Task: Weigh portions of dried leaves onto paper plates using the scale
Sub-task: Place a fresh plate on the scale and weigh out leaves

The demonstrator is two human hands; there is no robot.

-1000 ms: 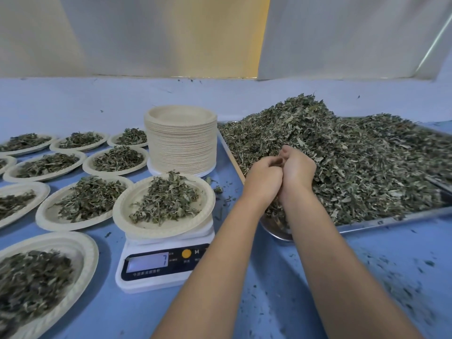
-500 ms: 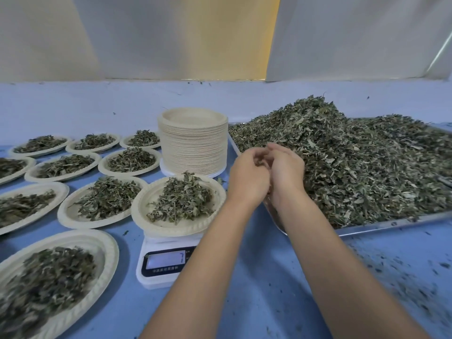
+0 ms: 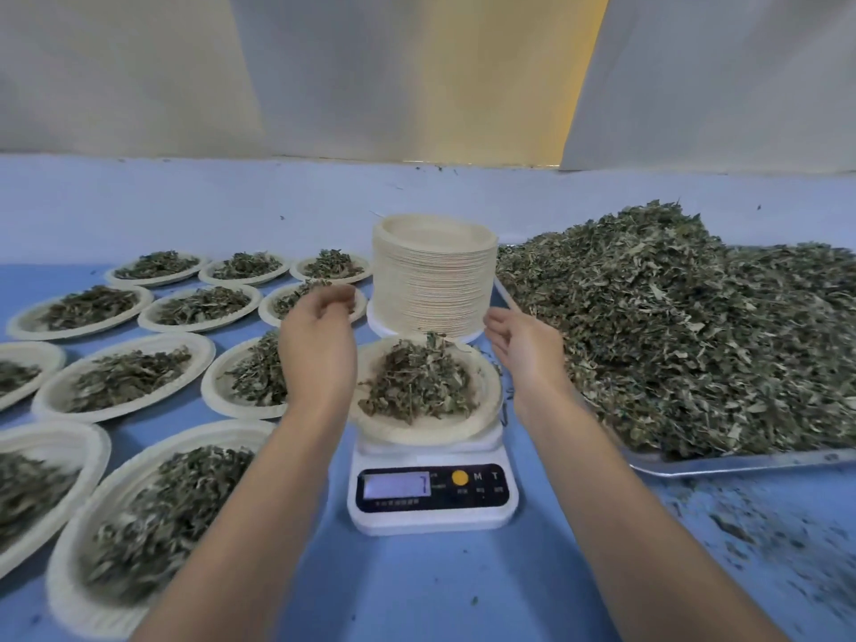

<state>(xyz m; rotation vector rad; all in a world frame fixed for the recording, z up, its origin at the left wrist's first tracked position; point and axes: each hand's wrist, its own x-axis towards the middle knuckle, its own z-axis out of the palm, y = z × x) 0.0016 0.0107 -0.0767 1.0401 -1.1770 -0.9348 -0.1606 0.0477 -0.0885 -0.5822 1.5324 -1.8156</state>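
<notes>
Plate [image 3: 490,403] of leaves [image 3: 417,386] sitting on the scale [image 3: 431,518], left hand [image 3: 319,338] hovering left of it, fingers curled, grip unclear, right hand [image 3: 525,347] hovering right, fingers relaxed.

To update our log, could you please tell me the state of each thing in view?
Scale: switched on, display lit, reading illegible.
Plate on the scale: holds a leaf portion.
Plate stack: unused, empty on top.
Tray: heaped with dried leaves.
Plates at left: filled.
Left hand: fingers curled, contents unclear.
Right hand: open.
</notes>
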